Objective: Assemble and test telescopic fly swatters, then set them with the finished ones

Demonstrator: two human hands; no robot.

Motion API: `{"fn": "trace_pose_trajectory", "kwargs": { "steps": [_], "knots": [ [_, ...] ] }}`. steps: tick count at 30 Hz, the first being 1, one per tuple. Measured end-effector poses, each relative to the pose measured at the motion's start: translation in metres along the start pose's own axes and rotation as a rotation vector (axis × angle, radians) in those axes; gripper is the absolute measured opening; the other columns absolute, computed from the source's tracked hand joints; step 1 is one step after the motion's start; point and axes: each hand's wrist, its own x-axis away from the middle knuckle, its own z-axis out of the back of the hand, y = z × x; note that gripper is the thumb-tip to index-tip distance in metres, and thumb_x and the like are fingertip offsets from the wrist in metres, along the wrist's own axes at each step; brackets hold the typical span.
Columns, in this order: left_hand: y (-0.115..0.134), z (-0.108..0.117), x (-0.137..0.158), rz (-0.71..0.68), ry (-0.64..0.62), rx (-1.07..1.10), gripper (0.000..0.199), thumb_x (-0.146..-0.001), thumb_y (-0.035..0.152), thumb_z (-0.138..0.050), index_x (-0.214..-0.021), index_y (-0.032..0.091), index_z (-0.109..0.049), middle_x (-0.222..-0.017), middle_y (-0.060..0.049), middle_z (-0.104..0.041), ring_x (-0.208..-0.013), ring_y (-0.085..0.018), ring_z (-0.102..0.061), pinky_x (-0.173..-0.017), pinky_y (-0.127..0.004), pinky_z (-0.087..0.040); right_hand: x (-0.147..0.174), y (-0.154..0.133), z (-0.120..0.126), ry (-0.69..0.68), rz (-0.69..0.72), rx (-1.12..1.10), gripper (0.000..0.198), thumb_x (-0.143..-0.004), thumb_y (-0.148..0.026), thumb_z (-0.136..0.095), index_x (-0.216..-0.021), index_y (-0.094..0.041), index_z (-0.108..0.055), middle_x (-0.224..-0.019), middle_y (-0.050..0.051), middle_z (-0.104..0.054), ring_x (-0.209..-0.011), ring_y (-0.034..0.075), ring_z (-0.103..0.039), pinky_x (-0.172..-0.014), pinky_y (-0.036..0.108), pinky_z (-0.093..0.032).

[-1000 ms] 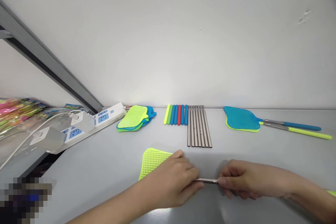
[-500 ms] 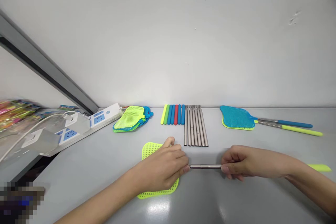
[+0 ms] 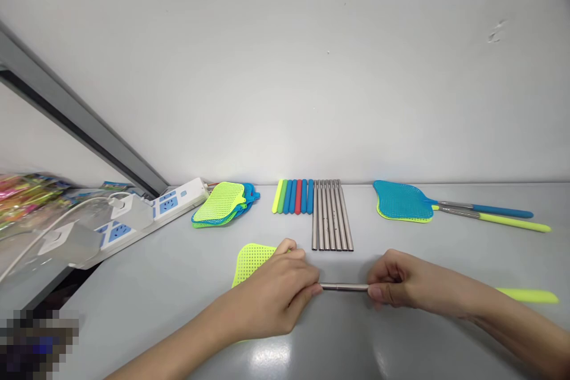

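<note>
A fly swatter lies across the front of the table between my hands. My left hand (image 3: 282, 291) is closed round its neck and covers much of the yellow mesh head (image 3: 253, 261). Between the hands shows its silver telescopic rod (image 3: 342, 287). The thumb and fingers of my right hand (image 3: 394, 282) pinch the rod's right part. A yellow handle (image 3: 529, 295) sticks out beyond my right wrist, with the stretch between hidden by the hand. Behind the hands lie a row of silver tubes (image 3: 332, 219) and a row of coloured handles (image 3: 294, 197).
Two fly swatters, the upper with a blue head (image 3: 401, 200), lie at the back right. Loose swatter heads (image 3: 220, 202) are stacked at the back left. A white power strip (image 3: 178, 205) with plugged-in adapters and plastic-wrapped packs (image 3: 31, 196) occupy the left. The wall (image 3: 312, 71) stands behind.
My right hand has moved slightly left, and less rod shows between the hands. The yellow mesh head has turned a little under my left hand.
</note>
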Motion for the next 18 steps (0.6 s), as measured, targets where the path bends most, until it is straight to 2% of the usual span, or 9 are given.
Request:
{"fn": "trace_pose_trajectory", "kwargs": {
  "steps": [5, 11, 18],
  "knots": [
    [0.004, -0.003, 0.001, 0.022, 0.001, 0.051, 0.023, -0.085, 0.016, -0.031, -0.063, 0.018, -0.037, -0.058, 0.002, -0.044, -0.062, -0.012, -0.039, -0.071, -0.028, -0.029, 0.003, 0.003, -0.002, 0.011, -0.006, 0.028, 0.024, -0.073, -0.036, -0.051, -0.071, -0.015, -0.061, -0.06, -0.001, -0.045, -0.057, 0.011, -0.039, -0.05, 0.021, -0.029],
    [0.007, 0.0, 0.003, 0.035, -0.019, 0.034, 0.024, -0.086, 0.018, -0.03, -0.063, 0.018, -0.037, -0.058, 0.002, -0.041, -0.063, -0.012, -0.037, -0.072, -0.03, -0.027, 0.006, 0.0, -0.007, 0.087, 0.011, 0.119, 0.023, -0.074, -0.035, -0.049, -0.07, -0.015, -0.059, -0.059, -0.002, -0.041, -0.054, 0.01, -0.034, -0.046, 0.021, -0.025],
    [0.012, -0.001, 0.002, 0.054, -0.045, 0.023, 0.022, -0.085, 0.017, -0.031, -0.063, 0.018, -0.035, -0.058, 0.002, -0.042, -0.063, -0.013, -0.037, -0.072, -0.03, -0.026, 0.003, -0.003, -0.013, 0.035, 0.031, 0.071, 0.022, -0.073, -0.033, -0.05, -0.064, -0.014, -0.057, -0.056, -0.003, -0.038, -0.051, 0.008, -0.03, -0.044, 0.021, -0.021]
  ]
}}
